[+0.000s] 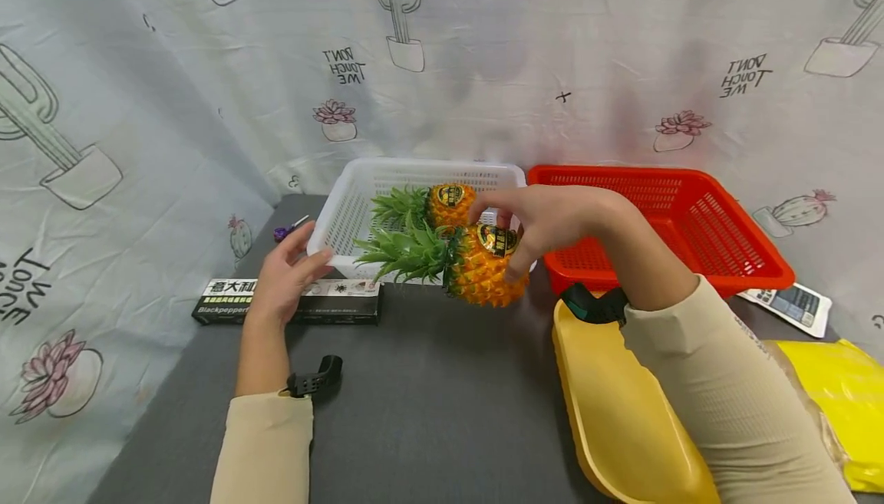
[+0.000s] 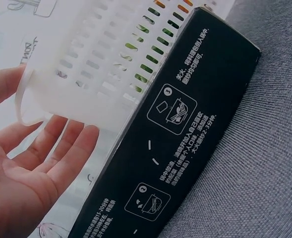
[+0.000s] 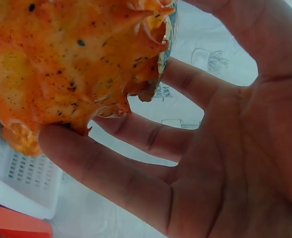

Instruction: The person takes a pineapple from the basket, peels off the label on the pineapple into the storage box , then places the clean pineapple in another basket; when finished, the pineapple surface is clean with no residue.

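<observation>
My right hand (image 1: 552,216) grips a pineapple (image 1: 486,274) by its base, thumb on one side and fingers on the other. The fruit lies sideways over the near edge of a white basket (image 1: 355,197), its green leaves pointing left. Inside the basket lies another pineapple (image 1: 447,209), also with leaves to the left. At the basket's near left corner, my left hand (image 1: 283,278) holds the rim between thumb and fingers. The left wrist view shows these fingers (image 2: 79,148) against the basket's outside, beside a black box (image 2: 185,124) with white print.
A red basket (image 1: 753,243) stands right of the white one. In front of it is a yellow tray (image 1: 621,404), partly under my right arm. Farther right lie a white packet (image 1: 794,308) and a yellow bag (image 1: 846,404). Something purple (image 1: 282,234) sits behind my left hand.
</observation>
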Demonstrator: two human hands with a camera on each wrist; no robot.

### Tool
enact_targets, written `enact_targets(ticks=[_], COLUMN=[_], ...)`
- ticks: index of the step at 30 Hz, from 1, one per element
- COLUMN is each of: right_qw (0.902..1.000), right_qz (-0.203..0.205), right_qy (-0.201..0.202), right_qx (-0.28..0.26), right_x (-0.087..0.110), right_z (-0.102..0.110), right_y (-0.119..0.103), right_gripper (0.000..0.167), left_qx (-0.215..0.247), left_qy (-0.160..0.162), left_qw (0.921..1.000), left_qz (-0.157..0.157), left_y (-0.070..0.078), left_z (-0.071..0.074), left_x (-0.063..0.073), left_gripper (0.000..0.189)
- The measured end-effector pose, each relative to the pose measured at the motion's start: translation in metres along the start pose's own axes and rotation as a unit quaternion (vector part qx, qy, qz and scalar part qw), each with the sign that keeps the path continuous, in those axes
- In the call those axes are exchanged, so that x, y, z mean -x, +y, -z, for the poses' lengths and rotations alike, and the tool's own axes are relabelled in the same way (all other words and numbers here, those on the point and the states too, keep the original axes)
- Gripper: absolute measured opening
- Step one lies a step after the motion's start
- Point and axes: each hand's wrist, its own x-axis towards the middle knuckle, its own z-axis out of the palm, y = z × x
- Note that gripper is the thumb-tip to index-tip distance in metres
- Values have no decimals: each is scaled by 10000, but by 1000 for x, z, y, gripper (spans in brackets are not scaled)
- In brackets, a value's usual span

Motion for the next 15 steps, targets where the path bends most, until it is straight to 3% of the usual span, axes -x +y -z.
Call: enact_targets(ticks=[15], right_qw=[9973], right_qz=[-53], right_qy=[-425], right_qx=[-602], right_x=[5], right_z=[-47], right_y=[5], right_gripper=[78], left_qx=[165], left_qy=[-15], left_qw=[9998], left_qz=[-98], left_y=[-4], left_z=[0], left_x=[-1], left_gripper=[79])
